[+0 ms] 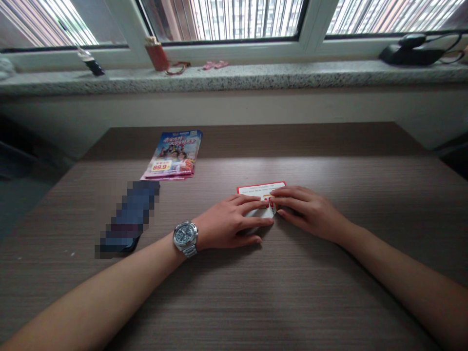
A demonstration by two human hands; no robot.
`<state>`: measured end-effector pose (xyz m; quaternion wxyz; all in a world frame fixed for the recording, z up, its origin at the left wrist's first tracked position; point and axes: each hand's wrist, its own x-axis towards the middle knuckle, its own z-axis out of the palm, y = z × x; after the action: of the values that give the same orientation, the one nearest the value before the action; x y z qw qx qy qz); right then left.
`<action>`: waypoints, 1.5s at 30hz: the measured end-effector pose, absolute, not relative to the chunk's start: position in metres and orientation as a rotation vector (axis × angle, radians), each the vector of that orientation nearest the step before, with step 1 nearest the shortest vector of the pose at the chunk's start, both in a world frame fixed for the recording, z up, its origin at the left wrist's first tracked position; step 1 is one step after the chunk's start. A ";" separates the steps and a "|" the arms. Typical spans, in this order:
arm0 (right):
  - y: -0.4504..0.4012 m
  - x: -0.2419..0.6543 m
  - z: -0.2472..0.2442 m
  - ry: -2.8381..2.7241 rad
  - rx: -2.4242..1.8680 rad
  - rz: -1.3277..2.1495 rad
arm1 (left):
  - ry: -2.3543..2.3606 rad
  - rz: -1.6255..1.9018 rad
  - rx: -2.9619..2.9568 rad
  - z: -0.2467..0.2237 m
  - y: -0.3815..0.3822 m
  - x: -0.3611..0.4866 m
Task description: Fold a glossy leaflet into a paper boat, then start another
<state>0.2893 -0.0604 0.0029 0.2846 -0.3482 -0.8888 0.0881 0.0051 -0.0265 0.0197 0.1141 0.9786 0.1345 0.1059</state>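
Observation:
A small white leaflet with a red border (261, 186) lies on the table, partly hidden by both hands; its right part seems to be raised or folded, but the fingers cover the fold. My left hand (234, 219), with a silver watch on its wrist, rests over the leaflet's lower left, fingers stretched out and apart, pointing right. From the other side, my right hand (310, 209) reaches in with fingers extended, their tips touching the leaflet's right edge. The fingertips of the two hands nearly meet.
A stack of colourful flyers (173, 156) lies at the back left of the wooden table (234, 302). Nearer sits a pixelated dark, phone-like object (127, 219). On the stone windowsill (274, 75) stand a red bottle-like item (157, 54) and a black device with a cable (411, 53).

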 end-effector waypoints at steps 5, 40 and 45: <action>-0.061 0.288 0.002 -2.411 -0.877 0.323 | 0.367 0.356 2.864 0.019 -0.025 0.005; -0.067 0.286 0.004 -2.387 -0.884 0.396 | 0.279 0.497 2.796 0.022 -0.014 0.004; -0.068 0.285 0.006 -2.401 -0.895 0.381 | 0.249 0.499 2.789 0.021 -0.014 0.003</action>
<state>0.2851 -0.0683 0.0056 0.2721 -0.3323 -0.8919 0.1414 0.0029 -0.0143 0.0210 0.1484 0.9698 0.0865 0.1734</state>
